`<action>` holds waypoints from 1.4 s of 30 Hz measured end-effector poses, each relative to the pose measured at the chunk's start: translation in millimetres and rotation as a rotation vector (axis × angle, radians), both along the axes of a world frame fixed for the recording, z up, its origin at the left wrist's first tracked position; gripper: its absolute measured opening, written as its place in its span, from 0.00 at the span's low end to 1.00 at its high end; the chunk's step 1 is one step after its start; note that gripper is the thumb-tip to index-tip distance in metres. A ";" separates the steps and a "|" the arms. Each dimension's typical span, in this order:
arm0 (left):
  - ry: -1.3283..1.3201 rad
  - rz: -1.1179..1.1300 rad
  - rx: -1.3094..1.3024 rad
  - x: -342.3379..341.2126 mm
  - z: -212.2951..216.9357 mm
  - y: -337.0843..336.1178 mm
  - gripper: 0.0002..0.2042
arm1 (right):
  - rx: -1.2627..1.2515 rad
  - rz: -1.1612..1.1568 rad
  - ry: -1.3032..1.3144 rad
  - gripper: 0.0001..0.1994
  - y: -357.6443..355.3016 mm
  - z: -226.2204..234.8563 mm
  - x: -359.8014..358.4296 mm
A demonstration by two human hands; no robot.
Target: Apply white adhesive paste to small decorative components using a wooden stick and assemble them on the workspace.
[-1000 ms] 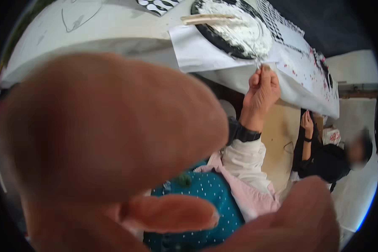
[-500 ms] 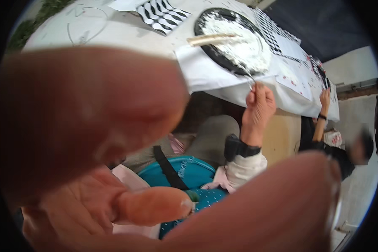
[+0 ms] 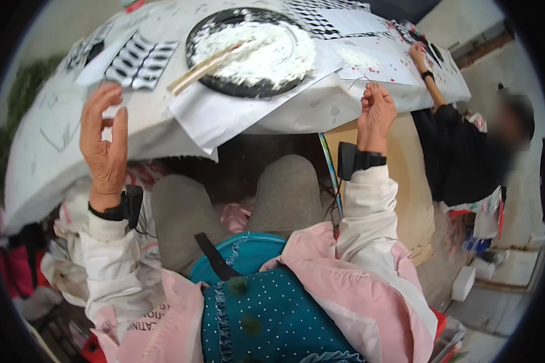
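My left hand (image 3: 105, 145) is raised by the table's near edge on the left, fingers curved and apart, holding nothing. On the right, my right hand (image 3: 378, 115) is closed in a pinch just off the table edge. A thin, wire-like strand (image 3: 362, 79) sticks out from its fingertips; its exact kind is too small to tell. Between and beyond the hands lies a round black tray (image 3: 248, 92), heaped with loose white bits (image 3: 275, 51). Pale wooden sticks (image 3: 197, 74) rest across the tray's left side, their near ends jutting over the rim.
White sheets (image 3: 209, 118) and black-and-white patterned paper (image 3: 140, 60) lie on the covered table (image 3: 39, 148). Red specks dot a sheet at right. A co-worker's hand (image 3: 418, 55) rests on the table's far right. A brown board (image 3: 399, 181) stands below the edge.
My left hand, large and blurred close to the camera before, has pulled away to the table's left edge. The view has shifted; my right hand keeps its pinch on the strand.
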State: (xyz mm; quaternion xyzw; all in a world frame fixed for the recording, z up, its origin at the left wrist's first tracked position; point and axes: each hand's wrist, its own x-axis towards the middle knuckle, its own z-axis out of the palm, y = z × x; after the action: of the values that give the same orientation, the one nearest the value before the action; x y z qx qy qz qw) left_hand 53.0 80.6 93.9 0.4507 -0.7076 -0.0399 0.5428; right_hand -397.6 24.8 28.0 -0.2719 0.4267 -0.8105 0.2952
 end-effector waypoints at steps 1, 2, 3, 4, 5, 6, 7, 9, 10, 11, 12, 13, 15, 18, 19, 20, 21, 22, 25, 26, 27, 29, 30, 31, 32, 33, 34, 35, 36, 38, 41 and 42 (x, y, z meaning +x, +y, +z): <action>-0.024 0.082 0.053 12.3 -20.4 -15.1 0.13 | 0.037 -0.028 -0.041 0.04 -3.8 -1.3 -12.4; -0.050 0.168 0.102 23.7 -38.0 -29.5 0.13 | 0.072 -0.050 -0.086 0.03 -8.2 -1.9 -25.2; -0.068 0.143 0.085 32.6 -55.5 -43.1 0.13 | 0.056 -0.076 -0.106 0.03 -10.7 -4.0 -39.1; -0.070 0.174 0.073 40.5 -71.5 -55.8 0.13 | 0.035 -0.081 -0.116 0.04 -13.2 -6.7 -53.2; -0.071 0.217 0.066 44.7 -80.8 -62.3 0.13 | 0.020 -0.074 -0.126 0.04 -16.7 -9.2 -64.0; -0.088 0.209 0.058 44.5 -85.5 -67.8 0.13 | 0.007 -0.066 -0.135 0.05 -18.8 -10.6 -70.9; -0.036 0.250 0.057 45.2 -89.2 -71.9 0.14 | 0.004 -0.071 -0.151 0.05 -21.3 -12.6 -77.3; 0.078 0.346 0.059 45.6 -97.4 -82.3 0.15 | -0.010 -0.111 -0.046 0.07 -31.6 -5.1 -84.8; 0.067 0.357 0.058 46.0 -101.5 -87.8 0.15 | -0.013 -0.123 0.007 0.07 -38.7 -4.1 -88.4; 0.052 0.379 0.064 49.3 -105.8 -88.6 0.15 | -0.007 -0.096 -0.005 0.07 -48.6 -6.7 -89.2; 0.037 0.407 0.072 52.8 -109.0 -88.4 0.16 | 0.029 -0.141 0.133 0.08 -58.5 -10.5 -89.9; 0.022 0.440 0.082 57.7 -110.0 -86.9 0.17 | 0.061 -0.179 0.272 0.09 -69.3 -15.3 -90.7; 0.010 0.471 0.108 50.1 -104.4 -88.3 0.17 | 0.067 -0.201 0.536 0.10 -91.4 -38.5 -110.9; -0.111 0.534 0.092 57.5 -111.5 -94.4 0.18 | 0.284 -0.390 1.161 0.09 -113.6 -66.1 -127.0; -0.144 0.553 0.077 56.5 -111.9 -93.2 0.18 | 0.171 -0.356 1.151 0.08 -118.6 -79.2 -130.9; -0.169 0.555 0.069 48.2 -107.5 -96.0 0.17 | 0.175 -0.355 1.240 0.08 -114.6 -82.3 -138.3; -0.196 0.557 0.062 42.0 -102.8 -97.1 0.17 | 0.207 -0.358 1.259 0.08 -110.8 -81.4 -134.6; -0.225 0.550 0.020 40.1 -100.5 -96.3 0.17 | 0.241 -0.367 1.279 0.09 -107.7 -78.4 -129.3; -0.263 0.575 0.022 37.8 -92.3 -88.7 0.17 | 0.247 -0.321 1.196 0.10 -108.4 -79.7 -115.8; -0.257 0.569 0.062 37.1 -91.2 -86.1 0.17 | 0.244 -0.368 1.143 0.11 -109.7 -81.6 -111.3; -0.263 0.598 0.066 37.5 -91.1 -84.8 0.17 | 0.243 -0.417 1.087 0.12 -111.4 -84.1 -108.2; -0.292 0.615 0.074 39.0 -89.3 -82.0 0.17 | 0.225 -0.417 1.083 0.13 -115.5 -91.7 -106.1; -0.307 0.622 0.076 38.8 -87.9 -81.2 0.16 | 0.221 -0.447 1.082 0.13 -118.0 -95.1 -105.4; -0.305 0.636 0.076 36.6 -88.7 -83.1 0.16 | 0.221 -0.490 1.088 0.14 -116.8 -94.0 -106.2; -0.314 0.642 0.102 33.5 -89.5 -85.8 0.16 | 0.210 -0.481 1.089 0.14 -114.4 -90.9 -106.3; -0.331 0.649 0.126 31.7 -89.4 -87.9 0.16 | 0.219 -0.519 1.108 0.13 -111.4 -88.8 -103.6; -0.344 0.653 0.150 31.4 -88.8 -88.7 0.16 | 0.226 -0.560 1.126 0.13 -108.6 -85.4 -101.0; -0.344 0.662 0.143 32.3 -88.8 -88.5 0.16 | 0.234 -0.606 1.146 0.12 -108.1 -82.3 -99.2; -0.364 0.679 0.155 35.2 -90.4 -86.2 0.16 | 0.228 -0.593 1.136 0.12 -113.1 -89.3 -95.7; -0.378 0.696 0.174 35.6 -92.6 -84.4 0.17 | 0.158 -0.584 1.117 0.14 -119.8 -101.2 -96.2; -0.379 0.695 0.186 30.4 -90.9 -87.8 0.17 | 0.139 -0.592 1.129 0.16 -114.7 -100.8 -103.3; -0.387 0.695 0.194 28.1 -89.6 -87.9 0.17 | 0.172 -0.585 1.133 0.16 -111.7 -99.9 -105.1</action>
State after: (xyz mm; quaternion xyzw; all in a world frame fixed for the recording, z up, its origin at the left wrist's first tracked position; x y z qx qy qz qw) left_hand 81.0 -7.3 4.3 0.7113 -0.5951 0.1647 0.3358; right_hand -502.6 -86.9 -71.9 -0.5058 0.6364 -0.5510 -0.1884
